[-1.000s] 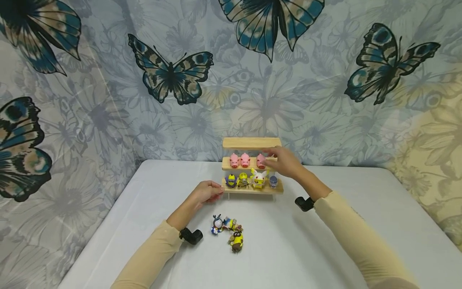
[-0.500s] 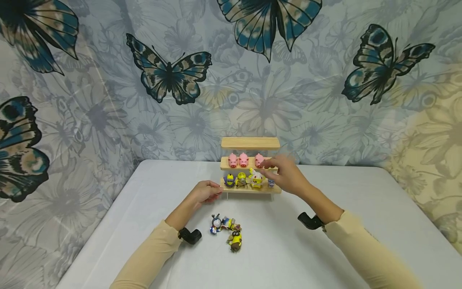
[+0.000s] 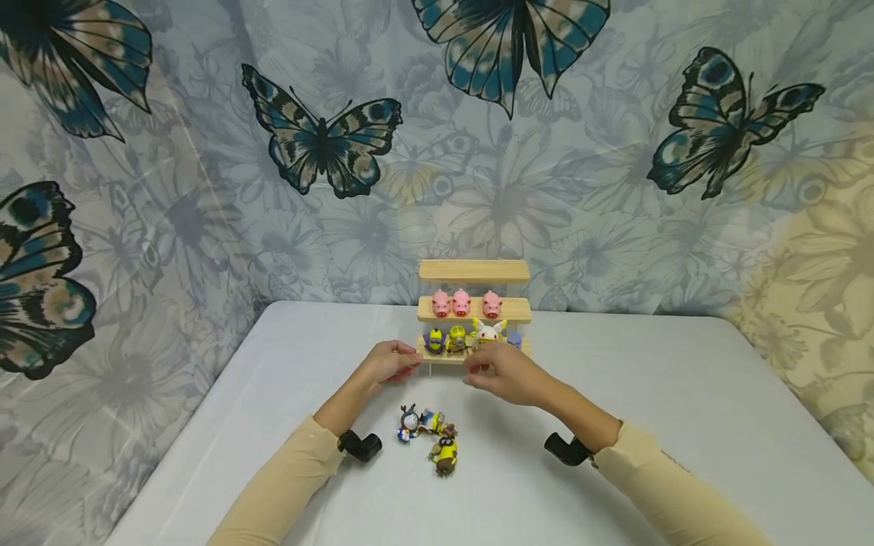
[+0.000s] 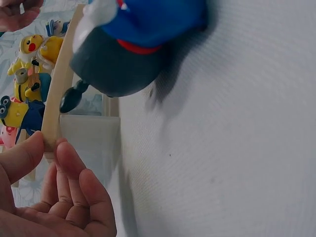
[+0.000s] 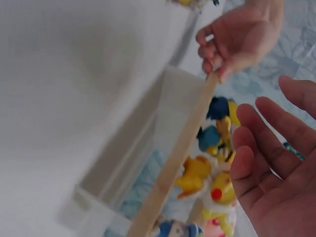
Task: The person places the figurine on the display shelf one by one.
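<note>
A three-tier wooden display stand (image 3: 474, 271) stands at the back of the table. My left hand (image 3: 389, 365) pinches the left end of its lowest board (image 4: 57, 98) between thumb and fingers. In front of that same board is my right hand (image 3: 508, 371), its fingers (image 5: 269, 133) relaxed with nothing between them. The lowest tier bears a caped Minion figure (image 3: 435, 340), another Minion (image 3: 457, 339), a yellow figure with white ears (image 3: 489, 331), partly hidden by my right hand, and a small blue figure (image 3: 514, 340). Three pink pig figures (image 3: 441, 303) sit on the middle tier.
On the white-covered table (image 3: 580, 485), a blue-and-white figure (image 3: 408, 425), a lying Minion (image 3: 434, 422) and a yellow-brown figure (image 3: 445, 455) are grouped before the stand. A butterfly-patterned cloth (image 3: 328, 243) hangs behind.
My right hand has come down from beside the rightmost pig on the middle tier to the front of the lowest tier. My left hand stays at the board's left end.
</note>
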`<state>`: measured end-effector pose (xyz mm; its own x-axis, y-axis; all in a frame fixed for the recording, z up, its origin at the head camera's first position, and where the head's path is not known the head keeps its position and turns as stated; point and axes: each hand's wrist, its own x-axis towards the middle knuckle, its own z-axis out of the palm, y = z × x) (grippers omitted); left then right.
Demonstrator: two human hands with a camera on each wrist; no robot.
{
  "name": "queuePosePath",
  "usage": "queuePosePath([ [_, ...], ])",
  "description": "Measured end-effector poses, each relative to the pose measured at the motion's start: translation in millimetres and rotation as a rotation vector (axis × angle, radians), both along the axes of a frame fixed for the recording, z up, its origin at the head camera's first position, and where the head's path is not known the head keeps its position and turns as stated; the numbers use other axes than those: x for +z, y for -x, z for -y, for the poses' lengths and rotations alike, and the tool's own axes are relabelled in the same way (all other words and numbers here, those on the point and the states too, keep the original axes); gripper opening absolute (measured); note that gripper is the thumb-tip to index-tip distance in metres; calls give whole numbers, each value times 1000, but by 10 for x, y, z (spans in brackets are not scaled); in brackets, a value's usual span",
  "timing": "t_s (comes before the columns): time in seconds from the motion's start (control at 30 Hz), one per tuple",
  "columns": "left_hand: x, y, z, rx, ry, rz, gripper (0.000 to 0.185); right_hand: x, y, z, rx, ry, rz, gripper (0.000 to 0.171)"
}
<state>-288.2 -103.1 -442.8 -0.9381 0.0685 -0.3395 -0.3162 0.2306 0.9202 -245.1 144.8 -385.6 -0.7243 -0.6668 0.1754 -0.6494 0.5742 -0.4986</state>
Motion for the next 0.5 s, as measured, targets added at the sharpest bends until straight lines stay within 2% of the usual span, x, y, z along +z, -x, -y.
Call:
queuePosePath([
  [0.17, -21, -18, -9, -6, 12, 10, 20, -125, -89, 88, 25, -58, 41, 19],
  [0.5, 14, -19, -22, 1, 32, -3, 18, -297, -184, 239, 18, -105, 39, 18],
])
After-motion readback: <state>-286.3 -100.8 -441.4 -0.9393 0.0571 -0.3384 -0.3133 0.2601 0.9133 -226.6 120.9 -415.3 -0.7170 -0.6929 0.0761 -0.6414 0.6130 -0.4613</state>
